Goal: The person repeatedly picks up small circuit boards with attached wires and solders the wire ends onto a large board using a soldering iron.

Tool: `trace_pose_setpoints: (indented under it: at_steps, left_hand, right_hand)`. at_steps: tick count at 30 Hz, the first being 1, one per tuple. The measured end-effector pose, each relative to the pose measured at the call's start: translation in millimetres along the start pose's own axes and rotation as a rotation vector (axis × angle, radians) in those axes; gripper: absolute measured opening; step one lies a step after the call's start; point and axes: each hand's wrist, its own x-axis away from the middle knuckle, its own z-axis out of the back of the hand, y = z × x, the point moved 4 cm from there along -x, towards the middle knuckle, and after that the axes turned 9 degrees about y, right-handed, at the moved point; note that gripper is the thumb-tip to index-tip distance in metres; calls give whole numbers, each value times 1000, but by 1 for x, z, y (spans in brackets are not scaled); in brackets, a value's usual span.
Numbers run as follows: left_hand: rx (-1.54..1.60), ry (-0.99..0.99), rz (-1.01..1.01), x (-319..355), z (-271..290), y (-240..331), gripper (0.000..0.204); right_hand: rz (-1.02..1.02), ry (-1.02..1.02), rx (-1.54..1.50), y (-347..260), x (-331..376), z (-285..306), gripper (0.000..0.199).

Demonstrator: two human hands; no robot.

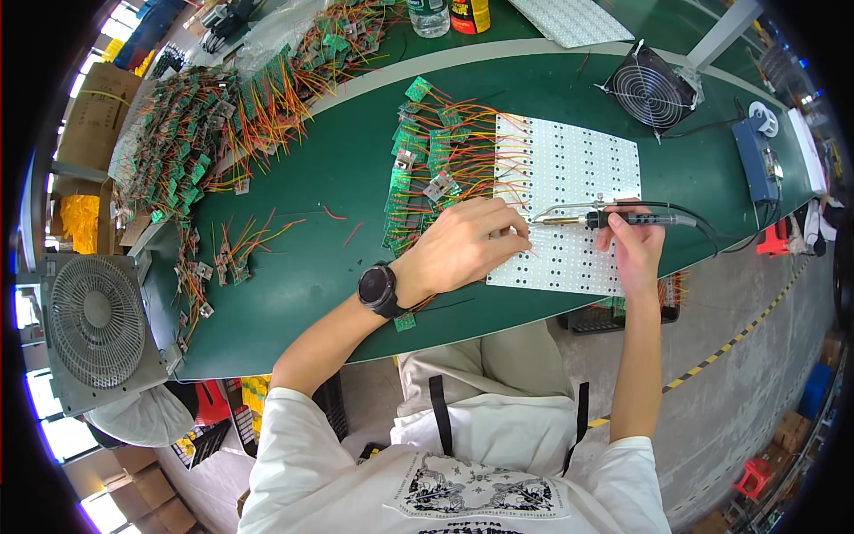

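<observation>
A white perforated-looking panel (578, 160) with rows of small dots lies on the green table in front of me. Over its left part, my left hand (467, 238) has thumb and fingers pinched together on a thin wire (534, 254), whose reddish end pokes out below the fingertips. My right hand (633, 254) grips a black-handled soldering iron (636, 219) level above the panel, its tip pointing left, close to my left fingertips. A thin metal feed tube (565, 210) runs along the iron. Small green circuit boards (409, 142) line the panel's left side, their red and yellow wires reaching onto it.
A large heap of wired boards (187, 133) covers the far left. A round-grilled fan (654, 89) and a blue feeder box (756, 160) with a cable stand at right. At back are a bottle (429, 16), a yellow can (470, 14) and another panel (569, 20).
</observation>
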Motion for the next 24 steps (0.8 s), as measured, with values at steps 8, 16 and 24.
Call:
trace_pose_setpoints:
  at_steps: [8, 16, 24]
  left_hand:
    - [-127, -100, -2, 3, -5, 4, 15]
    - [-253, -50, 77, 7, -5, -5, 8]
    - [-285, -67, 52, 9, -7, -6, 10]
  right_hand:
    - [-2, -19, -5, -2, -2, -1, 17]
    - [-45, -62, 64, 0, 0, 3, 18]
    - [-31, -84, 88, -2, 3, 2, 18]
